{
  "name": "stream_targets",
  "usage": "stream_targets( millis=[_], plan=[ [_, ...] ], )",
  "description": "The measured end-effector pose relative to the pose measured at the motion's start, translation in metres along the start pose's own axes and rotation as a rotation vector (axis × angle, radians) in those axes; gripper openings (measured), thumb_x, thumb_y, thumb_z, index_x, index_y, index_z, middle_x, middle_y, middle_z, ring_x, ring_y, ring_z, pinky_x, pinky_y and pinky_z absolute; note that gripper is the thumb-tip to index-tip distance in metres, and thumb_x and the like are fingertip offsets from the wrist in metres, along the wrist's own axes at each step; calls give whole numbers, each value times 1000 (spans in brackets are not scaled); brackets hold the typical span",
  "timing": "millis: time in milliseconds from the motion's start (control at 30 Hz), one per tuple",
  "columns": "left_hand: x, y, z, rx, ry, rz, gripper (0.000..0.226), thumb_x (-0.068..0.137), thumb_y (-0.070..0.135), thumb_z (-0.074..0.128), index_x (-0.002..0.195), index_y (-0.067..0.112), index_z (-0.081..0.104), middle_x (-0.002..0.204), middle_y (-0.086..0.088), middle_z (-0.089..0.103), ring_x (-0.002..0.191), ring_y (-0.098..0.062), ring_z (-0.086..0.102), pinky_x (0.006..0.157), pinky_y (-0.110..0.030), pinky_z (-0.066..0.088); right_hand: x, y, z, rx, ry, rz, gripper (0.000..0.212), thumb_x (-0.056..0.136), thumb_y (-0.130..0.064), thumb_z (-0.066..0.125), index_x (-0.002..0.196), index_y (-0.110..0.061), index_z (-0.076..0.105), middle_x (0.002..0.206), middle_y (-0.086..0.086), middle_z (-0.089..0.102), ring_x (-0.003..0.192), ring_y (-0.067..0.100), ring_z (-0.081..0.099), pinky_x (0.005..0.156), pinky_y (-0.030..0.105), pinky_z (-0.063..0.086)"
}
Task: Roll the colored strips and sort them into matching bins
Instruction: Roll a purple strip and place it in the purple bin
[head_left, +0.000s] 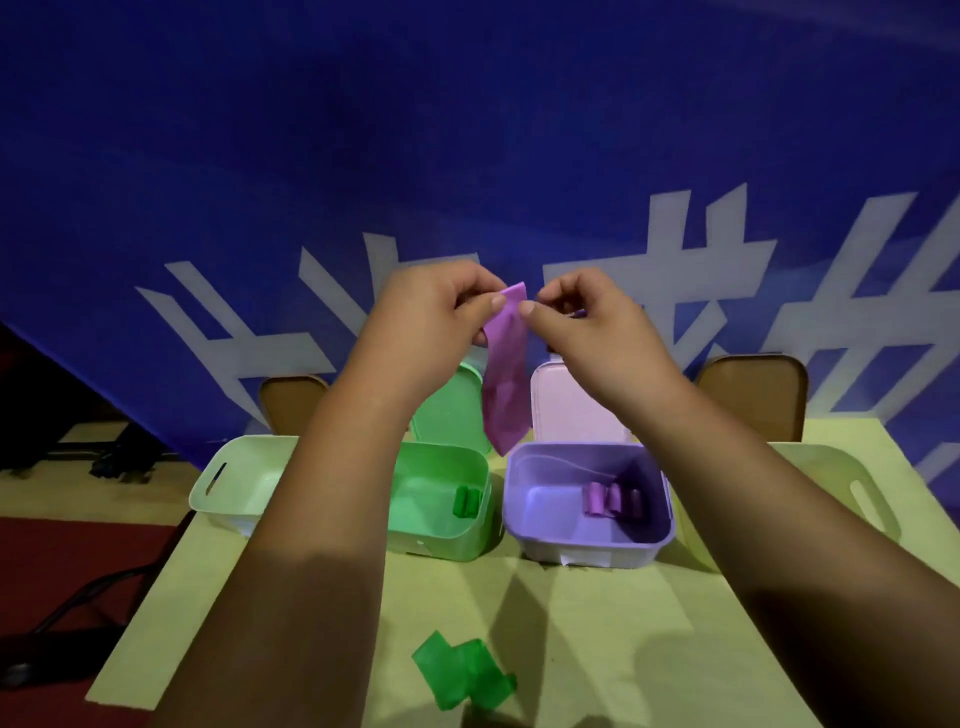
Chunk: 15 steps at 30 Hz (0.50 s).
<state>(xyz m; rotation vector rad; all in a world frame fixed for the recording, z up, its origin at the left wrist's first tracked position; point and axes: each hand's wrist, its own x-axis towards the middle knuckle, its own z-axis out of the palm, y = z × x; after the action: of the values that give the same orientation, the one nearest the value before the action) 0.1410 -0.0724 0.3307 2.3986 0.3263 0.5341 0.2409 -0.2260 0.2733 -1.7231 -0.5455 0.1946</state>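
Grip: the upper end of the purple strip (504, 384) was pinched between thumb and fingertips of the left hand (436, 312) and the right hand (587, 317), one at each side, apparently so that a first turn could be started.
Strip: it was held in the air, unrolled, its free end hung down towards the far rim of the purple bin (587, 551).
Purple bin: purple rolls (610, 500) were already laid inside, so the strip was judged bound there.
Green bin (436, 540): it was set just beside on the left, with a green roll (466, 502) inside.
Bench (623, 649): loose green strips (462, 675) were left flat near the front, judged yet to be rolled.
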Motion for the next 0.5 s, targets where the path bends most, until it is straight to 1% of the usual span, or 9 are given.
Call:
stream_targets(
  millis=[100, 133, 167, 200, 233, 300, 333, 433, 500],
  plan=[
    [6, 10, -14, 58, -17, 54, 10, 105, 25, 70, 107, 27, 79, 82, 11, 74, 73, -1, 70, 72, -27, 58, 4, -21, -8, -56, -51, -86, 26, 99, -42, 74, 122, -32, 67, 107, -16, 70, 97, -2, 66, 78, 16, 49],
    [9, 14, -18, 66, -17, 68, 10, 105, 27, 70, 108, 28, 79, 83, 10, 75, 74, -2, 71, 74, -31, 60, 8, -28, -10, -54, -74, -120, 26, 99, -40, 74, 124, -32, 68, 105, -16, 70, 95, -3, 66, 76, 13, 49],
    [10, 18, -22, 67, -8, 80, 10, 104, 28, 70, 109, 29, 79, 85, 10, 75, 75, -2, 71, 76, -33, 60, 10, -37, -12, -45, -91, -156, 23, 99, -37, 75, 121, -31, 70, 100, -14, 71, 90, -3, 66, 74, 14, 50],
    [12, 21, -25, 63, 14, 89, 9, 104, 29, 71, 109, 29, 79, 85, 10, 75, 75, -2, 72, 76, -33, 61, 14, -44, -13, -36, -94, -180, 17, 99, -34, 76, 116, -30, 73, 95, -11, 72, 84, -1, 67, 72, 18, 53],
    [14, 25, -29, 58, 47, 99, 8, 103, 30, 73, 109, 28, 78, 86, 10, 75, 75, -1, 72, 75, -29, 61, 18, -53, -15, -30, -86, -197, 11, 98, -32, 77, 110, -30, 76, 92, -6, 74, 82, 5, 69, 73, 27, 58],
    [18, 32, -36, 33, 120, 122, 9, 101, 31, 75, 108, 26, 76, 86, 9, 74, 77, -1, 72, 72, -21, 58, 26, -70, -19, -5, -70, -226, 5, 97, -28, 78, 102, -27, 78, 89, 1, 77, 86, 21, 75, 84, 47, 64],
    [20, 36, -39, 5, 152, 132, 8, 101, 32, 76, 107, 26, 76, 86, 8, 74, 79, -2, 72, 73, -21, 58, 28, -78, -21, 23, -61, -238, 3, 97, -26, 78, 100, -25, 78, 88, 3, 78, 87, 25, 76, 86, 51, 64],
    [24, 49, -51, -120, 189, 139, 6, 100, 34, 77, 104, 30, 77, 89, 10, 77, 84, -4, 75, 81, -32, 65, 29, -100, -29, 69, -39, -278, 2, 99, -22, 77, 100, -21, 78, 86, 5, 79, 83, 24, 77, 83, 50, 66],
    [27, 59, -57, -176, 191, 155, 4, 101, 30, 76, 102, 29, 79, 90, 11, 78, 85, -4, 76, 82, -35, 66, 27, -112, -36, 81, -33, -313, 5, 100, -21, 76, 102, -18, 77, 87, 7, 78, 80, 22, 76, 79, 48, 67]
  ],
)
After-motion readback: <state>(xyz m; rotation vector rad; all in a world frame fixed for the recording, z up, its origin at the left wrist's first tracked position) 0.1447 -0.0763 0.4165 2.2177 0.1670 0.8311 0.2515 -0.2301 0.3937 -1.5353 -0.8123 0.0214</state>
